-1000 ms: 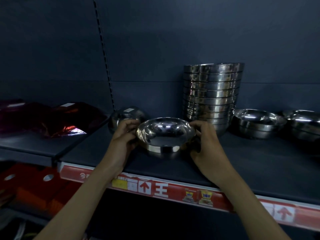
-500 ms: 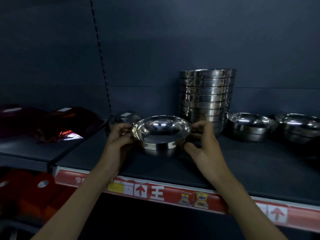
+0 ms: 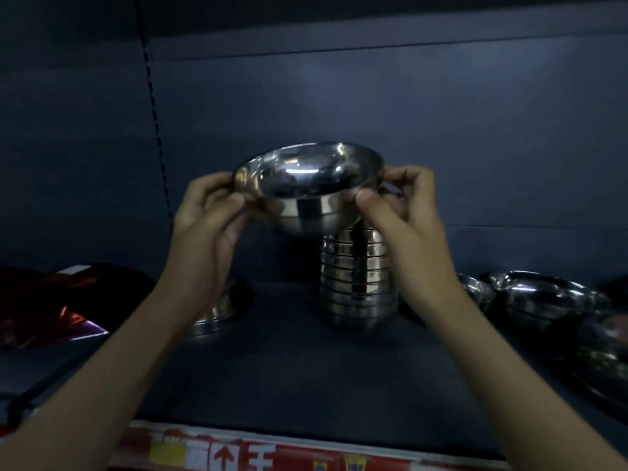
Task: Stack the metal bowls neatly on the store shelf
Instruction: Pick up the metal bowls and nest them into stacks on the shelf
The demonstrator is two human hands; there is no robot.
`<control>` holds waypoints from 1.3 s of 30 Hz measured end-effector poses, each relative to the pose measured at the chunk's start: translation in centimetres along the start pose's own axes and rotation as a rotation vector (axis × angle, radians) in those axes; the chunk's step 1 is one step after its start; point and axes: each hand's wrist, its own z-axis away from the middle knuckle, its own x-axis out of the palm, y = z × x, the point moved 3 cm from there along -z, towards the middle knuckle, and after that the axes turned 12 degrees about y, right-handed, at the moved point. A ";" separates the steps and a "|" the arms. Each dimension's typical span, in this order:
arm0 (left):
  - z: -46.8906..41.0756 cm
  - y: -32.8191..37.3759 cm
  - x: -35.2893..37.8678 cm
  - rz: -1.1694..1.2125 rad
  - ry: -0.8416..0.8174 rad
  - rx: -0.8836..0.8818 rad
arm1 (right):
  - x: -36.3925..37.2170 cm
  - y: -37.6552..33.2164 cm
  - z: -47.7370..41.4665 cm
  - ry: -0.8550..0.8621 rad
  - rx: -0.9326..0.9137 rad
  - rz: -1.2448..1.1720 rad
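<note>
A shiny metal bowl (image 3: 307, 185) is held up in the air, upright and slightly tilted, in front of the upper part of a tall stack of metal bowls (image 3: 356, 283) on the dark shelf (image 3: 306, 375). My left hand (image 3: 204, 212) pinches the bowl's left rim. My right hand (image 3: 404, 205) pinches its right rim. The top of the stack is hidden behind the bowl and my right hand.
Another metal bowl (image 3: 217, 311) sits on the shelf behind my left forearm. More loose bowls (image 3: 543, 297) lie to the right. Red wrapped goods (image 3: 51, 300) lie at the left. A red price strip (image 3: 255, 453) runs along the shelf's front edge.
Both hands have lifted the bowl off the shelf and raised it to the right, up to the height of the stack's top. The view has moved closer.
</note>
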 end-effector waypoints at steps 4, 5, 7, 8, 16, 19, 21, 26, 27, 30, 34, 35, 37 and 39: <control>-2.5 -1.1 3.4 -0.016 -0.044 -0.039 | -0.8 0.5 -4.1 0.030 -0.019 0.026; -3.1 -1.7 4.1 -0.029 -0.050 -0.047 | -0.9 0.8 -4.9 0.022 -0.010 0.060; -4.5 -2.7 5.3 -0.071 -0.065 -0.060 | -1.3 1.6 -6.5 0.006 0.026 0.106; -5.1 -3.2 5.9 -0.091 -0.069 -0.066 | -1.4 2.2 -7.2 -0.002 0.052 0.121; -6.6 -7.4 6.9 -0.317 -0.059 -0.112 | -2.7 6.0 -9.1 -0.003 0.190 0.188; -6.1 -8.6 6.6 -0.385 -0.078 -0.119 | -3.1 6.7 -8.9 -0.005 0.221 0.191; -6.1 -9.4 6.1 -0.434 -0.064 -0.109 | -3.2 7.3 -8.7 -0.009 0.239 0.190; -5.4 -10.5 5.5 -0.476 -0.049 -0.117 | -3.5 8.2 -8.1 0.019 0.271 0.159; -5.2 -10.5 5.5 -0.475 -0.048 -0.123 | -3.5 8.3 -8.0 0.021 0.273 0.159; -4.8 -10.5 5.7 -0.461 -0.037 -0.141 | -3.7 8.5 -7.6 0.022 0.278 0.166; -4.6 -10.7 5.8 -0.450 -0.028 -0.134 | -3.8 8.3 -7.2 0.022 0.270 0.183; -4.6 -10.8 5.8 -0.450 -0.030 -0.136 | -3.7 8.3 -7.1 0.029 0.266 0.193; -4.6 -10.9 5.8 -0.451 -0.035 -0.148 | -3.7 8.2 -7.0 0.044 0.260 0.195; -4.6 -10.7 5.8 -0.451 -0.039 -0.157 | -3.5 8.1 -6.8 0.054 0.261 0.195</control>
